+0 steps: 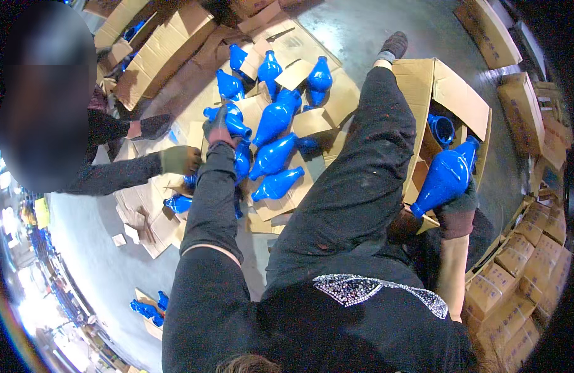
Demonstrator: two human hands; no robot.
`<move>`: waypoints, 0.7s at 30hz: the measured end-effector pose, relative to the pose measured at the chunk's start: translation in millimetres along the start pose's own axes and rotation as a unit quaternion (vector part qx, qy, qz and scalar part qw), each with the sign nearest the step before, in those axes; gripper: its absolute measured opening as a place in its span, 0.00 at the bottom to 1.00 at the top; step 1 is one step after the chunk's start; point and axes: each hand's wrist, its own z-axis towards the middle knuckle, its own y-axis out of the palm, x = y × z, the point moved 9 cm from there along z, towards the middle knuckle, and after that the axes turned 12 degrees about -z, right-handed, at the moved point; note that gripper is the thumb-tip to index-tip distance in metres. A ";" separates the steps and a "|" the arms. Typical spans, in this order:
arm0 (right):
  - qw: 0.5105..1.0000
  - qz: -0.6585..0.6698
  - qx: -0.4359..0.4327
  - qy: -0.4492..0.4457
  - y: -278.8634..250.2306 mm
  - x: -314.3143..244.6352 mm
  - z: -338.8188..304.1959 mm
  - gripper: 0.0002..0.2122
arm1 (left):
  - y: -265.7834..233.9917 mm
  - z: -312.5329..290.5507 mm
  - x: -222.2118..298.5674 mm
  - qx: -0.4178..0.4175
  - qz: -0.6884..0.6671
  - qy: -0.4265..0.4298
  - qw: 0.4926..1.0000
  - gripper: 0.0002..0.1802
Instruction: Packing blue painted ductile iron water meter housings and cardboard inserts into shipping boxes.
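Observation:
My right hand (458, 211), in a dark glove, grips a glossy blue bulb-shaped vase (443, 177) with narrow ends. It holds the vase tilted at the near part of an open cardboard box (422, 81). A second blue piece with a round open mouth (443, 129) sits inside that box. Off to the left, my gloved left hand (218, 129) closes on another blue vase (235, 122) in the pile, its fingers partly hidden. Several more blue vases, such as this one (273, 124), lie on flattened cardboard (293, 45) to its right.
At the left, a co-worker's gloved hand (182, 160) reaches in close to my left forearm. Open cartons (165, 53) stand at the far left, and stacked boxes (514, 252) line the right. My leg (361, 149) stretches between the pile and the box. Small blue pieces (148, 309) lie at the lower left.

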 end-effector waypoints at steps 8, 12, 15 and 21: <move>0.993 -0.091 0.045 -0.052 -25.3 16.4 5.5 0.20 | 23.5 33.7 7.2 0.045 -0.099 -0.194 0.975 0.53; 0.998 0.052 0.027 0.028 -22.0 18.1 6.2 0.20 | 33.5 39.5 24.0 0.031 -0.075 -0.160 0.984 0.52; 1.000 -0.023 -0.010 -0.006 16.2 9.1 -5.2 0.21 | 12.5 35.0 13.2 0.173 -0.002 0.004 0.985 0.41; 0.978 0.071 -0.170 -0.100 57.0 -21.9 -40.1 0.42 | -21.6 -76.0 298.8 -0.225 -0.510 0.133 0.820 0.26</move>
